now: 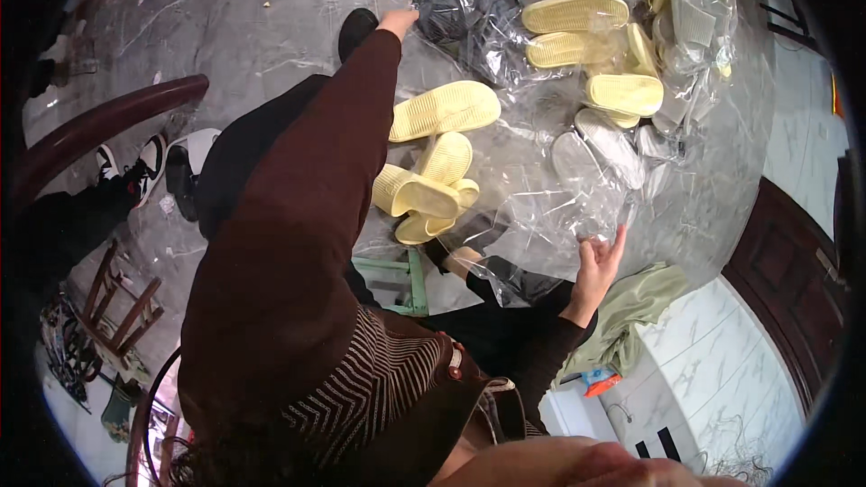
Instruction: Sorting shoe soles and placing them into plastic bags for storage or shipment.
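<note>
My left hand (397,21), at the end of a long maroon sleeve, reaches far forward to the edge of a clear bag holding black slippers (469,9). Whether its fingers grip the bag is hidden. My right hand (600,261), in a black sleeve, is held palm up with fingers spread at the near edge of crumpled clear plastic bags (577,198). Between the hands lie loose pale yellow slippers (433,180) on the marble floor. More yellow slippers (577,13) and bagged pale ones (695,9) lie farther off.
A black shoe (356,29) sits beside my left hand. A curved wooden chair arm (108,122) and another person's sneakers (135,167) are at the left. A green stool (401,280), a green cloth (631,307) and a dark wooden door (794,289) are near.
</note>
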`<state>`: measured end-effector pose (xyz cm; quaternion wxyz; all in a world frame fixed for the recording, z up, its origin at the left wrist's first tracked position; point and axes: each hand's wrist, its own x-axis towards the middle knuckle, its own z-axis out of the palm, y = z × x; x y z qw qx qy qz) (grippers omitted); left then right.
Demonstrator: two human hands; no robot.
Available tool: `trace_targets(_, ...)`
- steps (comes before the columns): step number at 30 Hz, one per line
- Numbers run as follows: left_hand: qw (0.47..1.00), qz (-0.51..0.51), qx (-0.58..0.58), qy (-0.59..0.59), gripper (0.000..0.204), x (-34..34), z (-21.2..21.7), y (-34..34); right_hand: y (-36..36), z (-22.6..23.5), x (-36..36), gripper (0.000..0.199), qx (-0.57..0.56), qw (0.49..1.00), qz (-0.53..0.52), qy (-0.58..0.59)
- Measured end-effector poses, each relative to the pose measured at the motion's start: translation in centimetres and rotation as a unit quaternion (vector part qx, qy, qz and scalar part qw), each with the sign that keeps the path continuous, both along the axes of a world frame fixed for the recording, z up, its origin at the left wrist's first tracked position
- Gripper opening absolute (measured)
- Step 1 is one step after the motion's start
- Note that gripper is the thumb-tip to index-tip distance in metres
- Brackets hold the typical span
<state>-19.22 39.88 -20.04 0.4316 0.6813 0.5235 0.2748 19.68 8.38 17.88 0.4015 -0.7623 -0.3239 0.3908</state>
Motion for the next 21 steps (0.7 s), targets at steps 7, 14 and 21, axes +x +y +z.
trace_targets(7,0.91,0.008,0.145,0.388,0.017,3.3,3.0,0.3,-0.8,-0.8,0.9,0.056,-0.058,0.998,0.014,-0.007)
trace_targets(14,0.886,0.298,-0.119,-0.335,0.012,13.3,16.1,-3.8,-4.6,-2.3,3.1,0.032,0.02,0.965,0.067,-0.252)
trace_targets(21,0.858,0.117,-0.112,-0.488,0.01,14.5,28.9,-11.1,-4.7,3.9,-2.0,0.023,0.146,0.84,0.276,-0.443)
